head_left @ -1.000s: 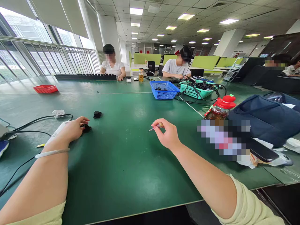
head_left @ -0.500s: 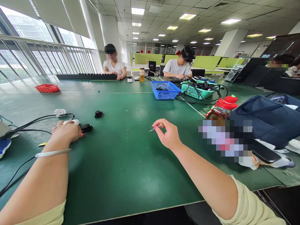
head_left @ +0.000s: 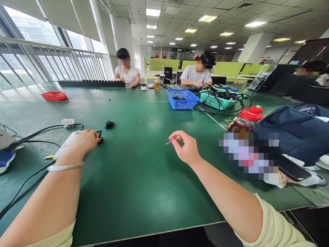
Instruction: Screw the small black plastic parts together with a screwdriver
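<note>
Pinching thin pointed tool [head_left: 170, 140], right hand [head_left: 186, 149] hovers; half-curled left hand [head_left: 83, 142] touches black part [head_left: 100, 138].

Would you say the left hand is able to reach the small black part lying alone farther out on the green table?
Probably yes. The small black part lies just beyond the left hand on bare green table, with nothing standing between them. The hand's fingers touch another black piece nearby.

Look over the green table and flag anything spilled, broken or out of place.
Nothing spilled or visibly broken. Only clutter: a crumpled tissue and a yellow scrap lie near the left hand, and cords hang over the rim of the teal basket. The right hand pinches a small tool normally.
</note>
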